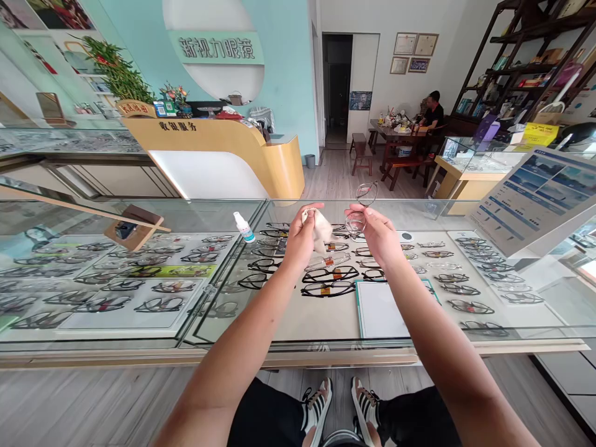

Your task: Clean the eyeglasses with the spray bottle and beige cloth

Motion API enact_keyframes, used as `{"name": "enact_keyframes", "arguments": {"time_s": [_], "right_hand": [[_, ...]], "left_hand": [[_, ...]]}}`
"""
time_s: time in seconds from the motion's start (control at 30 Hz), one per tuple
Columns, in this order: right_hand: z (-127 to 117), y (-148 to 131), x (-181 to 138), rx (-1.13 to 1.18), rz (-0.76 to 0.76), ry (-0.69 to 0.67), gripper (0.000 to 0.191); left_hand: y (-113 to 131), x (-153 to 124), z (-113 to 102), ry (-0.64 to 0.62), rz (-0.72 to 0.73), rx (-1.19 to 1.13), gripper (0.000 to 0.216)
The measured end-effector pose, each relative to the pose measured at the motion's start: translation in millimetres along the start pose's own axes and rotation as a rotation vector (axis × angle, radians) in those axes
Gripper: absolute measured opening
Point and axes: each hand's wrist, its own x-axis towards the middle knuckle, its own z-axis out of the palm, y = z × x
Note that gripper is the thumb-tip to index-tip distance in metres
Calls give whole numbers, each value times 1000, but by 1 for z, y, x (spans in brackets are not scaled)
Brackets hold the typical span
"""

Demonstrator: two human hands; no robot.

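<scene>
My left hand (302, 236) is closed on a cream-coloured cloth (322, 231), which hangs down from the fingers. In my right hand (379, 233) is a pair of thin-rimmed eyeglasses (367, 194), pinched between thumb and fingers. One round lens points up and the other sits lower, by the fingertips. Cloth and glasses are apart, both held above the glass display counter (288, 310). A small white spray bottle (244, 227) with a blue label stands on the glass left of my left hand.
Inside the counter lie rows of eyeglasses (328, 289) and a white board with a teal edge (382, 310). A wooden-framed mirror (135, 228) stands on the left, a printed sign (535, 198) on the right. Farther back, a person (434, 112) sits at a table.
</scene>
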Motion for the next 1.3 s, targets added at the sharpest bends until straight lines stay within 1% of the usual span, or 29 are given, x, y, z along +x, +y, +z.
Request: {"name": "enact_keyframes", "arguments": {"time_s": [0.1,0.17,0.27,0.3,0.37,0.4,0.47,0.5,0.53,0.6,0.67,0.77,0.93,1.1,1.3], "right_hand": [[0,2,1,0,18,-20,36],[0,3,1,-15,34,-37,36],[-3,5,1,-99,49,-83,38],[-4,5,1,-141,45,-105,38],[-7,3,1,-220,33,-155,38],[-8,1,1,-251,28,-182,38],[-9,-4,1,-295,27,-237,38],[-10,-7,1,-314,31,-266,37],[-10,-10,0,-336,36,-293,37],[-9,-15,-1,-381,49,-336,35],[-8,-19,-2,-417,63,-366,35],[-7,-21,-3,-436,71,-385,34],[-6,-22,-3,-426,61,-386,35],[-5,-24,-4,-431,62,-388,35],[-5,-23,-5,-436,62,-372,36]], "left_hand": [[7,-1,-2,-15,-12,24,59],[11,-2,-4,-47,16,95,57],[14,-3,-7,-67,170,263,55],[15,-3,-8,-63,237,321,50],[14,-1,-11,-46,383,426,32],[13,0,-13,-41,462,475,30],[10,2,-16,-48,620,565,53],[9,2,-17,-59,687,607,62],[7,3,-17,-75,737,647,65],[5,4,-18,-102,791,708,64],[4,4,-19,-123,795,746,61],[3,4,-19,-153,747,769,59],[3,4,-19,-169,693,731,69],[3,3,-19,-197,671,695,66],[3,2,-17,-168,637,686,66]]}}
